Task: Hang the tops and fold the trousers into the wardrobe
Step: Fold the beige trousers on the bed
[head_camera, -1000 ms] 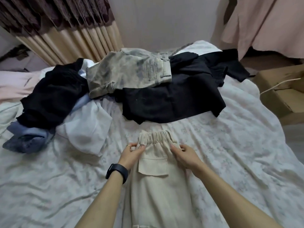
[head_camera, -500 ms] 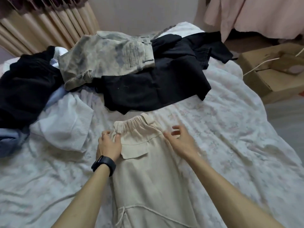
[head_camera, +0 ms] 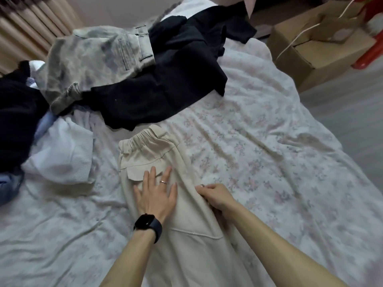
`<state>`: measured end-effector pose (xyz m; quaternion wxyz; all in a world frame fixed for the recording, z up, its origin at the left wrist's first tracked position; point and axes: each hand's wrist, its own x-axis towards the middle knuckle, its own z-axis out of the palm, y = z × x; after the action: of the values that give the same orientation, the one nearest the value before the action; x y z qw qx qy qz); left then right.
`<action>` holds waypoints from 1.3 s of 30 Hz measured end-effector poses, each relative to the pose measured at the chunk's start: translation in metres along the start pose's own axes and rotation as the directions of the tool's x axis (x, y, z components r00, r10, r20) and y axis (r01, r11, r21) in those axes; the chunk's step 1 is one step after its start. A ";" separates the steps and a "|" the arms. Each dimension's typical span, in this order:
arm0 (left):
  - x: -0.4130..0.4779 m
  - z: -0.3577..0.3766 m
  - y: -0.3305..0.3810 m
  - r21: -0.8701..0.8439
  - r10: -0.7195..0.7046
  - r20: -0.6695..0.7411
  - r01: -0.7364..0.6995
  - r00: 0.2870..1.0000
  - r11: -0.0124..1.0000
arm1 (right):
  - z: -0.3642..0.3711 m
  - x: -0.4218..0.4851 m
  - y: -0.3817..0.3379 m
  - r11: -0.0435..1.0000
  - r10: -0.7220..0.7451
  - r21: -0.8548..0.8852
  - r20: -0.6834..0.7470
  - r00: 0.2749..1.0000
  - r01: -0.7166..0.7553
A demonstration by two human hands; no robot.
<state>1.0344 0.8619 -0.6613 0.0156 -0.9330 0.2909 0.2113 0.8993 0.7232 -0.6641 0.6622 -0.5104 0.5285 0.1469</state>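
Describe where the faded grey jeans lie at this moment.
In the head view, the faded grey jeans lie upper left on the bed, overlapping the black garment, beyond the cream trousers.

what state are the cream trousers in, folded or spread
Spread: cream trousers lie lengthwise on the bed, left hand pressing them flat.

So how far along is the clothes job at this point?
Done: nothing looks put away; no folded stack or hanger shows, and the wardrobe is out of view. In hand: the cream trousers lie flat on the bed, left hand pressing them, right hand pinching their edge. Left: the grey jeans, black garment, white top and dark pile lie heaped.
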 end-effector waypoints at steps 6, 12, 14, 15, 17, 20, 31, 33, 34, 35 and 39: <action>0.006 0.007 -0.007 0.032 0.022 0.067 -0.024 0.997 0.999 | -0.040 0.004 0.000 0.961 -0.191 -0.243 -0.229 0.954 0.134; 0.008 0.019 -0.008 0.010 0.015 0.078 -0.016 0.997 1.000 | -0.027 0.010 0.019 0.969 -0.205 -0.204 -0.333 0.920 0.142; 0.010 0.018 -0.013 0.012 0.027 0.081 -0.028 0.996 1.000 | -0.030 0.011 0.013 0.988 -0.149 -0.095 -0.343 0.927 0.123; 0.010 0.017 -0.016 0.018 0.030 0.090 -0.032 0.995 0.999 | -0.030 0.010 0.009 0.994 -0.105 -0.028 -0.286 0.953 0.101; 0.009 0.016 -0.019 0.031 0.036 0.100 -0.039 0.994 0.999 | -0.026 0.006 0.002 0.993 -0.013 0.116 -0.085 0.996 0.023; 0.011 0.013 -0.020 0.033 0.036 0.115 -0.040 0.993 0.999 | -0.017 0.001 -0.007 0.998 0.034 0.053 0.061 0.998 -0.038; 0.010 0.018 -0.024 0.015 0.063 0.116 -0.065 0.991 0.998 | -0.025 0.002 0.006 0.981 -0.090 0.153 -0.165 0.982 0.115; 0.011 0.015 -0.020 -0.003 0.050 0.116 -0.050 0.992 0.999 | -0.019 -0.013 0.018 0.993 -0.106 -0.057 -0.131 0.986 0.100; 0.011 0.012 -0.016 -0.032 0.035 0.083 -0.033 0.996 0.999 | -0.011 -0.021 0.025 0.972 -0.132 -0.208 -0.118 0.984 0.106; 0.009 0.008 -0.010 -0.071 0.021 0.024 -0.020 0.999 0.997 | -0.001 -0.030 0.035 0.929 -0.174 -0.350 -0.120 0.978 0.122; -0.017 -0.002 0.028 -0.092 0.095 -0.021 -0.097 0.995 0.991 | 0.032 -0.059 0.065 0.847 -0.415 -0.430 -0.170 0.894 0.312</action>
<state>1.0073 0.8479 -0.6496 -0.0406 -0.9193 0.3255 0.2176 0.8460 0.7983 -0.6502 0.4882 -0.7384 0.4620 0.0533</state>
